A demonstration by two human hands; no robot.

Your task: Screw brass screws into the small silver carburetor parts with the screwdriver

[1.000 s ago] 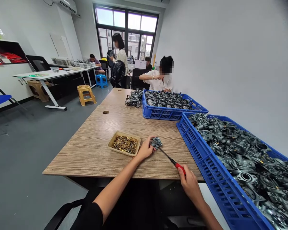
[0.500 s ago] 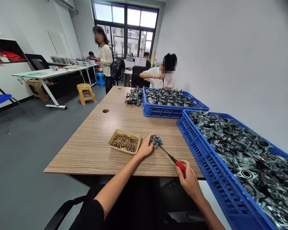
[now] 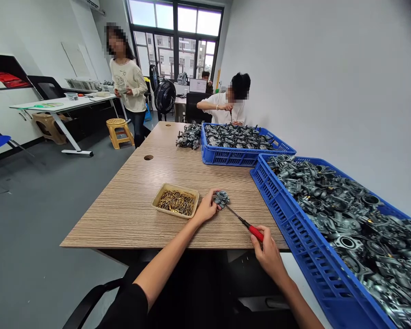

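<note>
My left hand (image 3: 208, 206) is closed around a small grey metal carburetor body (image 3: 222, 198), just above the wooden table (image 3: 123, 210). In my right hand (image 3: 269, 251) is a screwdriver (image 3: 256, 232) with a red and black handle, fingers wrapped round the grip. Its long dark shaft slants up to the left, and the tip meets the lower side of the carburetor body; the exact contact spot is too small to make out. Left of my left hand stands a beige tray (image 3: 154, 204) holding many small brass-coloured pieces (image 3: 176, 202).
A blue crate (image 3: 294, 237) heaped with metal carburetor parts borders my right arm. Beyond it stand a second filled blue crate (image 3: 222, 157) and a pile of parts (image 3: 190, 135). A seated person (image 3: 222, 107) works behind them; another person (image 3: 128, 87) stands beyond the table's left side.
The standing person has stepped left and nearer, turning this way. My hands keep hold of the carburetor body and screwdriver, almost in place; the view has shifted slightly.
</note>
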